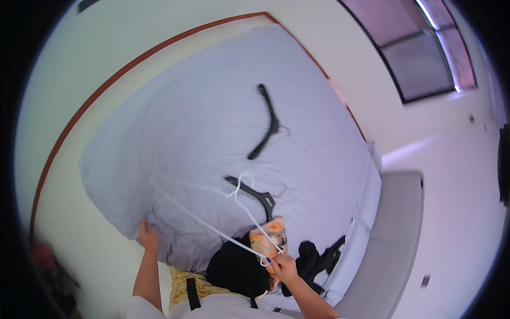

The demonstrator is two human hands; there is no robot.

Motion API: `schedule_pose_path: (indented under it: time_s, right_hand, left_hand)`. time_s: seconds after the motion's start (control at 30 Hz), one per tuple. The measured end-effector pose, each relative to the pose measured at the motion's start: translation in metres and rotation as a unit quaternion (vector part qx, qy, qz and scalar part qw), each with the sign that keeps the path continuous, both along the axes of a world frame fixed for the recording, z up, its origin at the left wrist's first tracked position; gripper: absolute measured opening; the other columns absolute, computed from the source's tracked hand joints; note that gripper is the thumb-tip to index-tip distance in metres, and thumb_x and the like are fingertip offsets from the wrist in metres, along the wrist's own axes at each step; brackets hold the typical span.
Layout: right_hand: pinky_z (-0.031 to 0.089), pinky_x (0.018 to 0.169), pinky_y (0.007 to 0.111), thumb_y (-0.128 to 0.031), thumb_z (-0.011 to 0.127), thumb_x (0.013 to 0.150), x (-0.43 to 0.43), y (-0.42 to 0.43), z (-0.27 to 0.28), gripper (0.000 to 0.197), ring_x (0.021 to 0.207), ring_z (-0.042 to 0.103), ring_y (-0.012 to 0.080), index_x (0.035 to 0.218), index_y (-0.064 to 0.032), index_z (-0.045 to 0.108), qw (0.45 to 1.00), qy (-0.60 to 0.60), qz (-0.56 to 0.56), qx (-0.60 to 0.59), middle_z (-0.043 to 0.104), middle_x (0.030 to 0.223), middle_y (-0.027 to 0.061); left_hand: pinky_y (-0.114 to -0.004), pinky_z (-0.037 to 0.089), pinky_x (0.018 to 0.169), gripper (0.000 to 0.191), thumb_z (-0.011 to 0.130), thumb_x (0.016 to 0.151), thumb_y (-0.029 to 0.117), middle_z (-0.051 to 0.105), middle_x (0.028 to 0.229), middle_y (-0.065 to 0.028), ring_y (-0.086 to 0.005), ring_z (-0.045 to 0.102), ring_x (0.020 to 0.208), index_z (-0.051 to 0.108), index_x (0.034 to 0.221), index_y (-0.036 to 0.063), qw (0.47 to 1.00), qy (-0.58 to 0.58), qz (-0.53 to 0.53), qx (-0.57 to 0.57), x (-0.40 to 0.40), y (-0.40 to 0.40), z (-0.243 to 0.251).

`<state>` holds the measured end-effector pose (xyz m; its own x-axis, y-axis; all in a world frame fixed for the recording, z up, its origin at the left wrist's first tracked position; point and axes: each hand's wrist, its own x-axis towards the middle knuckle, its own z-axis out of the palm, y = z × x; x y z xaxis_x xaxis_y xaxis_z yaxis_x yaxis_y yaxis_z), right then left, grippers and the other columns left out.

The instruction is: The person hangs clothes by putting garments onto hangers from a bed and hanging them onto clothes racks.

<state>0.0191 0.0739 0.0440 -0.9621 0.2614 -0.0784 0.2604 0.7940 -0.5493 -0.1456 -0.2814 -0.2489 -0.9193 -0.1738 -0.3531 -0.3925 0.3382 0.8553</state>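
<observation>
My right hand [285,268] grips a white hanger [223,234] by one end, and the hanger stretches up and left over the bed. At the lower left edge of the pale grey-blue bedding [191,119], my left hand [149,238] touches the creased fabric; its fingertips are partly hidden. Beneath the right hand lie a black garment [235,268] and a cloth with an orange print [277,227]. One black hanger [267,198] reaches under that cloth. Another black hanger [273,124] with a metal hook lies farther up the bedding.
Black clothing [308,257] is heaped at the bed's right edge. A grey padded headboard or panel [394,239] runs along that side. Yellow patterned fabric [179,285] shows near my body. A reddish-brown skirting strip [119,71] borders the pale floor, and a dark-framed window [418,60] is upper right.
</observation>
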Motion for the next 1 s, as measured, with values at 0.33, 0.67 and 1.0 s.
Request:
schedule_pose_path:
  time_s: [0.33, 0.67, 1.0]
  right_hand:
    - [0.037, 0.044, 0.033, -0.012, 0.063, 0.070, 0.175, -0.031, 0.048, 0.028, 0.043, 0.046, 0.0232, 0.049, -0.0078, 0.045, 0.983, 0.043, -0.112, 0.137, 0.048, 0.048, 0.0062]
    - [0.036, 0.041, 0.030, -0.009, 0.063, 0.068, 0.253, -0.060, 0.076, 0.032, 0.045, 0.042, 0.0194, 0.048, -0.0089, 0.038, 0.948, 0.181, -0.157, 0.211, 0.040, 0.047, 0.0039]
    - [0.038, 0.073, 0.036, -0.012, 0.064, 0.066, 0.333, -0.030, 0.043, 0.010, 0.074, 0.050, 0.0233, 0.068, -0.0081, 0.054, 0.931, 0.169, -0.295, 0.134, 0.053, 0.067, 0.0040]
  left_hand:
    - [-0.030, 0.040, 0.080, 0.028, 0.050, 0.077, 0.005, 0.054, 0.099, -0.0121, -0.0221, 0.051, 0.091, 0.049, 0.104, -0.0013, 0.953, 0.205, -0.218, 0.040, -0.038, 0.109, 0.157]
    - [-0.029, 0.043, 0.072, 0.029, 0.050, 0.083, 0.024, 0.058, 0.082, -0.0104, -0.0206, 0.055, 0.076, 0.055, 0.095, -0.0012, 0.716, 0.076, -0.690, 0.080, 0.062, 0.249, 0.204]
    - [-0.021, 0.029, 0.048, 0.032, 0.051, 0.084, 0.019, 0.043, 0.052, 0.0039, -0.0050, 0.036, 0.050, 0.051, 0.056, 0.0018, 0.755, -0.004, -0.648, 0.101, 0.155, 0.267, 0.246]
